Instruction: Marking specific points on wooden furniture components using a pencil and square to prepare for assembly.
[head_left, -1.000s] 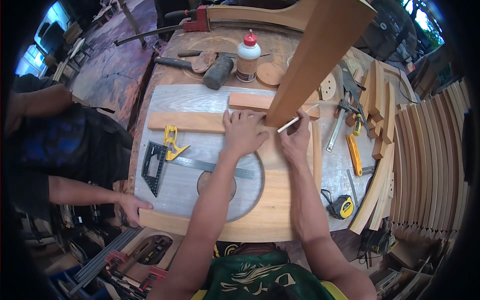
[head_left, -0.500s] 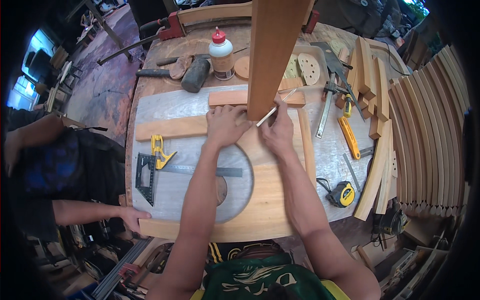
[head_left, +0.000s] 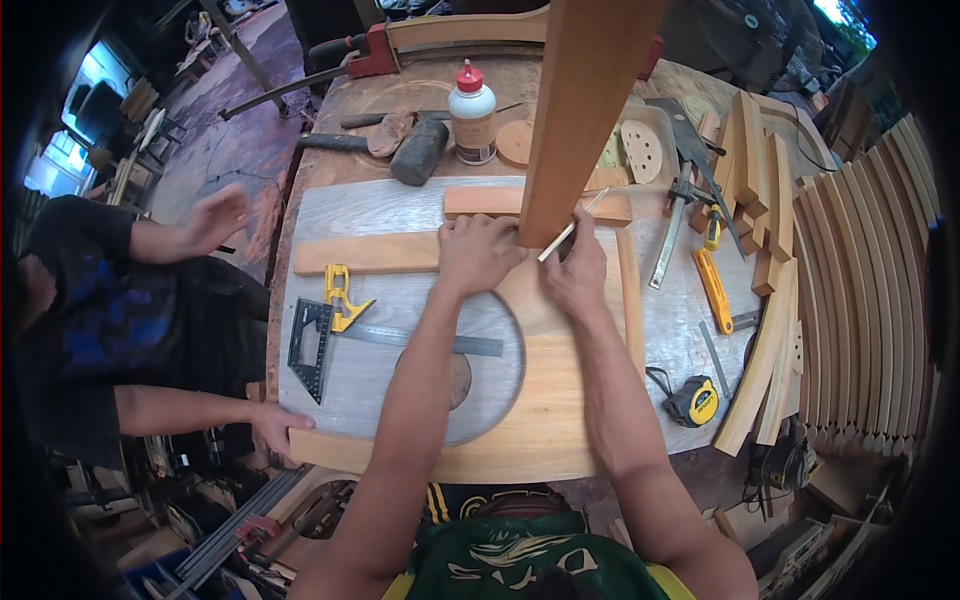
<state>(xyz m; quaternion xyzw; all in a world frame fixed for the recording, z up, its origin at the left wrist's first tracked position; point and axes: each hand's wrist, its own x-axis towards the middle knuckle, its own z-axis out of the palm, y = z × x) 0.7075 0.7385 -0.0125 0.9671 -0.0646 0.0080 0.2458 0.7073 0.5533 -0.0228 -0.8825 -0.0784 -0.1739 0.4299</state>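
A tall wooden post (head_left: 575, 130) stands on a flat wooden frame (head_left: 540, 400) with a curved inner edge, leaning right in the view. My left hand (head_left: 478, 255) is bent against the left side of the post's foot, thumb at its base. At the right of the foot, my right hand (head_left: 578, 270) pinches a thin pale pencil (head_left: 572, 228), which slants across near the post's lower edge. Behind my hands lies a wooden block (head_left: 480, 201). A yellow-handled combination square (head_left: 345, 302) and a black triangular square (head_left: 308, 350) lie to the left.
A co-worker's hand (head_left: 275, 428) touches the frame's left corner; their other hand (head_left: 218, 215) is raised. Around the bench lie a glue bottle (head_left: 473, 120), a mallet (head_left: 420, 152), a tape measure (head_left: 692, 402), a yellow utility knife (head_left: 713, 292) and a clamp (head_left: 676, 220). Wood strips (head_left: 860, 300) stand at right.
The whole view has shifted, so the bench sits further right. The co-worker's other hand has come up into view at the left. My hands stay by the post's foot.
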